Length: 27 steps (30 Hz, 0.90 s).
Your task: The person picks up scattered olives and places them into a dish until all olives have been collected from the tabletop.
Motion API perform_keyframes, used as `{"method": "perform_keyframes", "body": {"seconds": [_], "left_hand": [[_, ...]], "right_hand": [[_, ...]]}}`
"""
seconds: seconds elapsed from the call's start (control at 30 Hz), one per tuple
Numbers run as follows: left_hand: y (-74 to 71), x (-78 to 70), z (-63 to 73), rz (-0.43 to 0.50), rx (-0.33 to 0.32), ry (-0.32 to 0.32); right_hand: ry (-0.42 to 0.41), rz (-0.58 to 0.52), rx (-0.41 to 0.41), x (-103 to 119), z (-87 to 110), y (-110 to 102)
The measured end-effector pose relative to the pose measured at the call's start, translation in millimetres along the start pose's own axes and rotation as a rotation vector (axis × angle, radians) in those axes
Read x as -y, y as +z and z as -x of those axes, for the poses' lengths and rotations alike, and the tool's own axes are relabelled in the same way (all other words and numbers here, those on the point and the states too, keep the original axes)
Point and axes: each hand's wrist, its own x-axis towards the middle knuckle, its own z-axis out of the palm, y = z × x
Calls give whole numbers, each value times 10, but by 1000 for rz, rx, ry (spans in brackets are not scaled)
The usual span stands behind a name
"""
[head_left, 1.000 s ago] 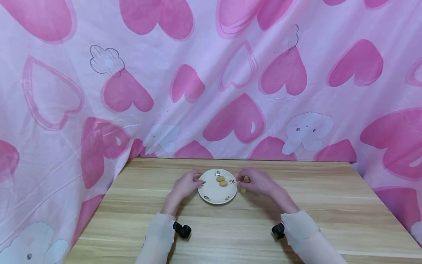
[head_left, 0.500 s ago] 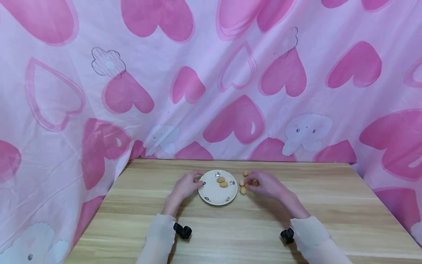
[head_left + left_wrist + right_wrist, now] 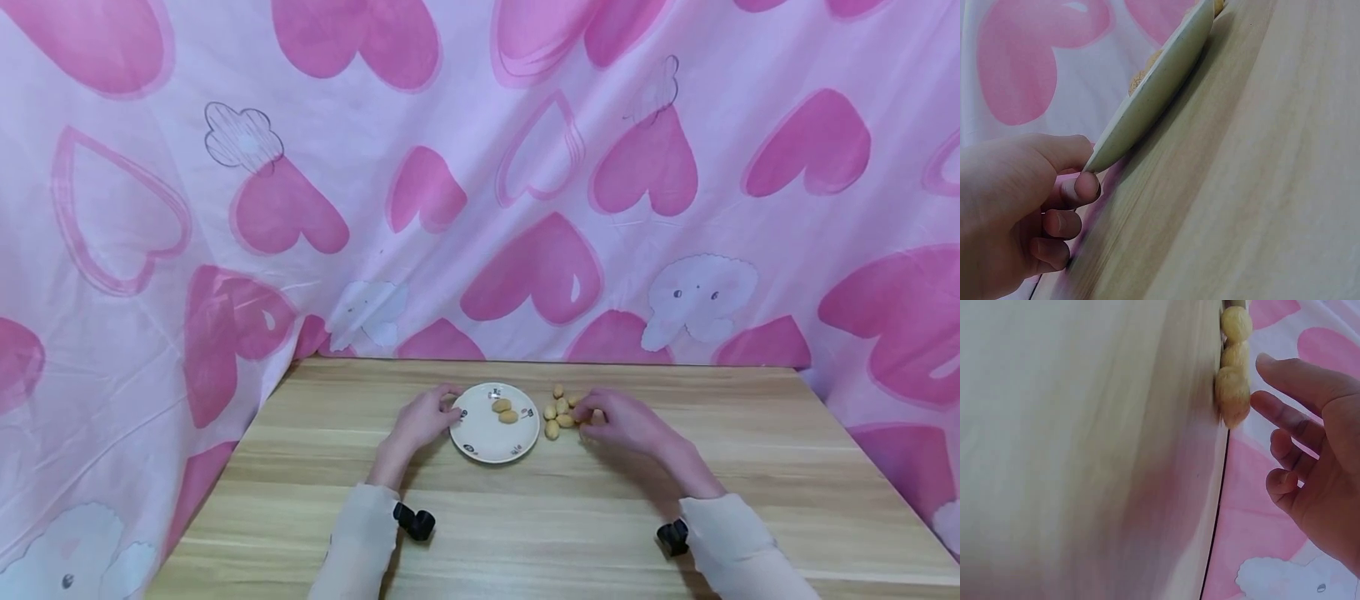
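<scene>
My left hand (image 3: 424,419) pinches the left rim of a small white plate (image 3: 480,442) between thumb and fingers; the left wrist view shows the plate (image 3: 1147,103) edge-on. Two tan peanuts in their shells (image 3: 506,411) lie together on the plate. To its right, several more peanuts (image 3: 561,409) are grouped loosely on the table. Just right of that group is my right hand (image 3: 626,422). In the right wrist view, the thumb and index finger of my right hand (image 3: 1329,425) are apart with nothing between them, the index fingertip close to a peanut (image 3: 1233,394); contact is unclear.
The wooden table (image 3: 495,533) extends around the plate and peanuts. A pink and white heart-print cloth (image 3: 525,167) hangs behind its far edge and along both sides. Small black cameras (image 3: 415,522) are strapped to both wrists.
My right hand has moved right from beside the plate's rim, past the peanuts, uncovering more of them. My left hand, the plate and the two peanuts on it have stayed in place.
</scene>
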Motion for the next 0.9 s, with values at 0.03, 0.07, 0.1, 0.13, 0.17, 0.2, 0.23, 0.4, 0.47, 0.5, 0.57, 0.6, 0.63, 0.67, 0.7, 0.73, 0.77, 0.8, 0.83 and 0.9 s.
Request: {"method": "perform_keyframes", "body": {"seconds": [0.03,0.07,0.1,0.13,0.17,0.2,0.23,0.4,0.47,0.5,0.57,0.6,0.63,0.67,0.7,0.73,0.77,0.8,0.83,0.9], "left_hand": [[-3,-2,-3,-2,1,0],[-7,-2,-5,-3,2,1],[-10,-3,-8,-2,3,1],[-13,-2,-9,-1,3,3],[-16,-1,-11,0,3,4],[-18,-1,-14,1,2,5],[-20,-1,-17,3,1,6],[-28,3,-16,11,-1,10],[-26,11,-14,6,-1,11],[-23,14,-12,4,-3,13],[-19,19,-11,0,-3,14],[-15,21,-10,-1,-5,14],[-12,21,-10,-1,-4,13],[-9,19,-9,2,-3,12],[-5,19,-8,2,-2,10],[-2,18,-7,2,0,8],[1,17,-6,2,0,7],[3,15,-5,3,1,6],[3,13,-4,4,3,4],[4,13,-4,5,3,4]], "right_hand": [[12,-4,3,-5,12,-5],[26,-6,5,-11,23,-10],[40,-6,8,-13,34,-15],[42,-6,11,-20,42,-21],[47,-8,14,-24,51,-26],[49,-7,15,-28,58,-30],[51,-4,18,-31,64,-33],[49,14,41,-50,65,-24],[53,19,55,-56,56,-14],[62,13,64,-57,51,-9],[80,1,76,-57,42,1],[93,-6,81,-55,39,6],[106,-15,87,-53,35,10],[118,-23,92,-49,33,13],[130,-27,95,-47,33,16],[136,-27,96,-44,32,19],[147,-28,98,-39,33,21],[149,-23,99,-39,35,24],[148,-21,99,-37,37,25],[144,-17,95,-34,40,27]]}}
